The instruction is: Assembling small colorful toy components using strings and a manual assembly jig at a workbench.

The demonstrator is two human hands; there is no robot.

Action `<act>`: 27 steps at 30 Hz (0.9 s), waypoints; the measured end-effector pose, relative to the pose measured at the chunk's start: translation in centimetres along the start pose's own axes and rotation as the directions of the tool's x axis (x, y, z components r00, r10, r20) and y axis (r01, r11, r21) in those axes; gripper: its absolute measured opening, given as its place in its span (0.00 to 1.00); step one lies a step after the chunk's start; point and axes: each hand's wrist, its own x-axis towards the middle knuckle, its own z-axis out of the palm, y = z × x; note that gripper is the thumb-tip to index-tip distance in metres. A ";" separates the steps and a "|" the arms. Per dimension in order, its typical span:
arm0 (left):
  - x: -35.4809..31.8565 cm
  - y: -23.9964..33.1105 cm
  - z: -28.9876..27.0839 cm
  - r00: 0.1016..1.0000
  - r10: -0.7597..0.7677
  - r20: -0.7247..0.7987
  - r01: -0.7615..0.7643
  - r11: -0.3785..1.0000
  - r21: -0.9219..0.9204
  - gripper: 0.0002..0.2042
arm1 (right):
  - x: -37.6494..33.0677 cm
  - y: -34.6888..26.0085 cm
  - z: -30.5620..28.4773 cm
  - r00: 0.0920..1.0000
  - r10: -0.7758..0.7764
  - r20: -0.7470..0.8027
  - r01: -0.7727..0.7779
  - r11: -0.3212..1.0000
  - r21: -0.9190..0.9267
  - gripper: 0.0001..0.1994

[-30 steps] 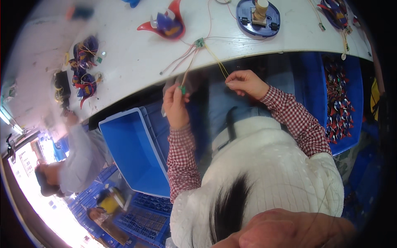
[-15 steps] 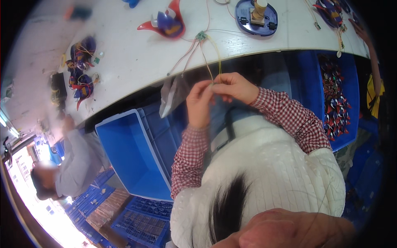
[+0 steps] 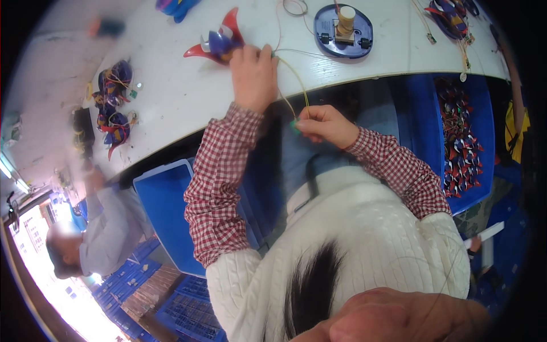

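Note:
My right hand (image 3: 327, 126) pinches a small green circuit board (image 3: 296, 126) just off the table's front edge. Yellow and reddish wires (image 3: 300, 77) run from it up to the table. My left hand (image 3: 254, 77) is on the table, back of the hand up, fingers curled down and their tips hidden. It covers the spot where the wires meet, so what it grips cannot be made out. Right beside its fingers lies a purple toy figure part (image 3: 221, 43) with red horn-like wings; I cannot tell whether they touch.
A dark blue oval base (image 3: 343, 47) with a tan cylinder stands on the white table (image 3: 188, 85). More wired toy parts lie at the left (image 3: 114, 105) and far right (image 3: 450, 20). Blue bins (image 3: 165, 214) stand below, one holding many toy parts (image 3: 461, 148). A co-worker (image 3: 111, 228) sits at left.
My left hand has left my right hand and moved up and left onto the table, beside the toy part. My right hand stays near its place, with the green board now showing at its fingertips.

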 end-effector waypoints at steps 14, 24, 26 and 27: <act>0.4 -1.1 -1.2 0.908 -0.349 0.232 0.419 0.744 -0.520 0.07 | 0.8 0.5 -0.2 1.000 -0.006 0.003 0.005 0.999 0.032 0.05; 0.4 -0.4 -0.7 0.819 -0.479 0.315 0.544 0.476 -0.691 0.10 | 0.7 0.8 -0.3 1.000 0.008 -0.007 -0.007 1.000 0.029 0.06; 0.4 -0.4 -0.5 0.826 -0.480 0.295 0.538 0.518 -0.664 0.11 | 0.7 0.7 -0.3 1.000 0.010 -0.001 -0.010 0.999 0.041 0.06; 0.4 -0.3 -0.4 0.830 -0.480 0.286 0.535 0.539 -0.650 0.11 | 0.7 0.7 -0.2 1.000 0.012 0.003 -0.012 0.999 0.047 0.06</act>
